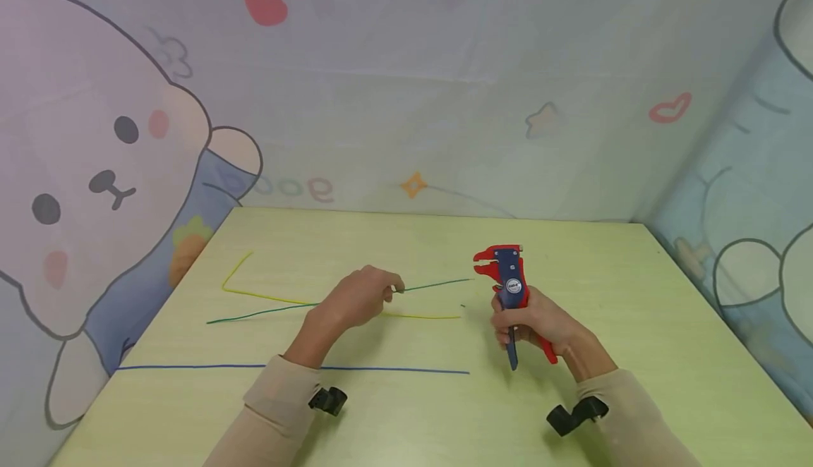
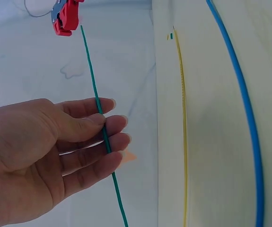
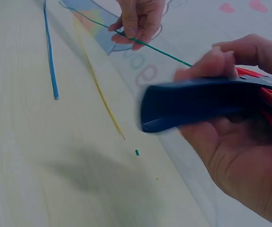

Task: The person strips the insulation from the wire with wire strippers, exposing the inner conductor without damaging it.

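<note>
My left hand (image 1: 363,295) pinches a thin green wire (image 1: 438,285) between thumb and fingers, as the left wrist view shows. The wire's right end points toward the wire stripper (image 1: 513,283), whose red jaws stand apart with a gap between them and the wire tip. Around the blue and red handles of that tool, my right hand (image 1: 533,322) is curled. A yellow wire (image 1: 425,317), bent near its far left end, lies on the table beneath the left hand. Nearer to me stretches a thicker blue wire (image 1: 190,366), partly hidden by the left forearm.
A short green piece (image 3: 137,152) and a tiny yellow bit (image 3: 157,178) lie on the pale table (image 1: 603,298) near the yellow wire's bare tip. A printed cloth backdrop (image 1: 406,86) hangs behind the table and at both sides.
</note>
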{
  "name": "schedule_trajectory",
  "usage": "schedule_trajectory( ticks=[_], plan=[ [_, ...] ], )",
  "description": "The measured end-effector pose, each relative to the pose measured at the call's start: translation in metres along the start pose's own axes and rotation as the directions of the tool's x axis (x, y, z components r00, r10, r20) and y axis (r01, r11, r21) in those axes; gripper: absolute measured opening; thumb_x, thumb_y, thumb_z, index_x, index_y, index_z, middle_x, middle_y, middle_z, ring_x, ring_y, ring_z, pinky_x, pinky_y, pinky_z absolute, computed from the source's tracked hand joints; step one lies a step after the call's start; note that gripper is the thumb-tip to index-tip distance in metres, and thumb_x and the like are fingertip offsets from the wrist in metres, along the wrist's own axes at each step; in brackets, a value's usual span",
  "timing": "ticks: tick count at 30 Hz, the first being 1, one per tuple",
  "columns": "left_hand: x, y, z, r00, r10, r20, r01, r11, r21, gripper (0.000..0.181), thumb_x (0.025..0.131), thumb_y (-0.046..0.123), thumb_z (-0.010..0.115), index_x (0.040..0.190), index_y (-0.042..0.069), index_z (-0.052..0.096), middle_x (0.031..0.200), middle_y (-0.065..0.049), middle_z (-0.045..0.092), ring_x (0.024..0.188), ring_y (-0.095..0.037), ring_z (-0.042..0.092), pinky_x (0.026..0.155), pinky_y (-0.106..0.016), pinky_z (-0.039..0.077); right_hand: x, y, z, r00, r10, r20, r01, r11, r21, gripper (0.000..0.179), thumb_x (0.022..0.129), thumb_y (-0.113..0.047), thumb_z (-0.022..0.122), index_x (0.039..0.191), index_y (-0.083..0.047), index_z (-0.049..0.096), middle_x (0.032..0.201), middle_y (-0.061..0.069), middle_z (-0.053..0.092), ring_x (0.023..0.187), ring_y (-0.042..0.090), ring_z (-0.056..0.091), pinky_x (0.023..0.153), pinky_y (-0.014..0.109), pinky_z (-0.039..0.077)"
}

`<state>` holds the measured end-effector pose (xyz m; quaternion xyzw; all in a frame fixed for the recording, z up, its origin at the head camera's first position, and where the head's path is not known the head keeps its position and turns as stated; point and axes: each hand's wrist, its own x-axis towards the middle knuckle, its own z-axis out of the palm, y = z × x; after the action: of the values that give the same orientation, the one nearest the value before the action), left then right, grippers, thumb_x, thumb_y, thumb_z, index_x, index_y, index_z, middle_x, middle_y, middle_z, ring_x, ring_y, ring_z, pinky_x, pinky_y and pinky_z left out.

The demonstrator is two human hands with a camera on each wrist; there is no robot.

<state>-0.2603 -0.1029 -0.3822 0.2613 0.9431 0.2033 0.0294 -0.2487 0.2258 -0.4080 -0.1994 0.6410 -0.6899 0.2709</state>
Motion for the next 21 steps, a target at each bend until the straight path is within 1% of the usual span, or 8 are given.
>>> schedule_trajectory(
  ticks=[4,7,10,13,15,17,18,21],
  plan=[
    [0.001,-0.001,0.004,0.999,-0.012,0.046,0.012,1.000,0.013,0.032,0.097,-0.007,0.055,0.118,0.009,0.073,0.110,-0.007,0.071,0.097,-0.022,0.067,0.077,-0.036,0.054,0.000,-0.001,-0.001,1.000,-0.012,0.009,0.012,1.000,-0.009,0.013,0.092,-0.003,0.063,0.100,0.001,0.053,0.081,0.009,0.062,0.073,0.023,0.064,0.081,0.052,0.056],
    [0.002,-0.001,0.007,0.997,-0.003,0.074,0.001,1.000,0.028,0.028,0.097,-0.005,0.058,0.115,0.009,0.074,0.114,-0.007,0.070,0.099,-0.023,0.066,0.079,-0.037,0.054,0.001,0.000,-0.002,1.000,-0.014,0.020,0.014,1.000,-0.007,0.012,0.093,-0.003,0.063,0.100,0.000,0.054,0.083,0.009,0.064,0.074,0.024,0.065,0.081,0.053,0.056],
    [0.002,0.000,0.010,0.996,0.019,0.082,-0.022,0.999,0.041,0.022,0.096,-0.003,0.060,0.108,0.007,0.076,0.108,-0.007,0.071,0.093,-0.022,0.066,0.076,-0.036,0.054,0.001,0.000,-0.003,0.999,-0.011,0.030,0.011,1.000,-0.003,0.009,0.093,-0.002,0.062,0.099,-0.001,0.056,0.084,0.009,0.064,0.075,0.023,0.066,0.081,0.052,0.056],
    [0.001,0.000,0.013,0.996,0.029,0.086,-0.034,0.998,0.049,0.015,0.095,-0.003,0.062,0.093,0.005,0.074,0.088,-0.003,0.066,0.074,-0.016,0.057,0.066,-0.032,0.048,0.001,0.001,-0.004,0.999,-0.003,0.032,0.003,1.000,0.001,0.008,0.094,-0.003,0.062,0.099,-0.002,0.056,0.084,0.009,0.064,0.075,0.023,0.065,0.081,0.051,0.056],
    [0.001,0.000,0.015,0.996,0.026,0.089,-0.031,0.998,0.058,0.015,0.095,-0.003,0.063,0.086,0.006,0.072,0.081,0.000,0.061,0.068,-0.014,0.049,0.063,-0.030,0.044,0.001,0.001,-0.004,1.000,0.004,0.031,-0.004,1.000,0.003,0.008,0.094,-0.003,0.063,0.099,-0.002,0.057,0.084,0.009,0.064,0.075,0.023,0.066,0.081,0.050,0.056],
    [0.001,-0.001,0.017,0.995,0.016,0.095,-0.023,0.997,0.073,0.016,0.095,-0.002,0.063,0.083,0.006,0.070,0.077,0.000,0.057,0.066,-0.014,0.045,0.062,-0.031,0.042,0.001,0.002,-0.005,0.999,0.007,0.031,-0.008,1.000,0.009,0.009,0.094,-0.003,0.063,0.099,-0.002,0.056,0.084,0.009,0.064,0.075,0.024,0.065,0.082,0.051,0.056],
    [0.001,-0.001,0.018,0.996,0.011,0.093,-0.019,0.996,0.085,0.016,0.094,-0.002,0.063,0.086,0.007,0.072,0.081,0.001,0.061,0.067,-0.014,0.048,0.064,-0.031,0.045,0.001,0.002,-0.005,0.999,0.009,0.031,-0.009,1.000,0.013,0.009,0.094,-0.003,0.063,0.099,-0.002,0.056,0.084,0.010,0.064,0.075,0.024,0.065,0.082,0.051,0.056],
    [0.001,-0.002,0.021,0.994,-0.016,0.106,0.002,0.991,0.131,0.015,0.095,-0.001,0.063,0.089,0.007,0.074,0.084,0.000,0.065,0.068,-0.013,0.051,0.066,-0.032,0.050,0.001,0.004,-0.006,0.999,0.012,0.034,-0.013,1.000,0.020,0.008,0.094,-0.003,0.062,0.099,-0.002,0.056,0.083,0.009,0.063,0.074,0.023,0.065,0.081,0.050,0.056]
  ],
)
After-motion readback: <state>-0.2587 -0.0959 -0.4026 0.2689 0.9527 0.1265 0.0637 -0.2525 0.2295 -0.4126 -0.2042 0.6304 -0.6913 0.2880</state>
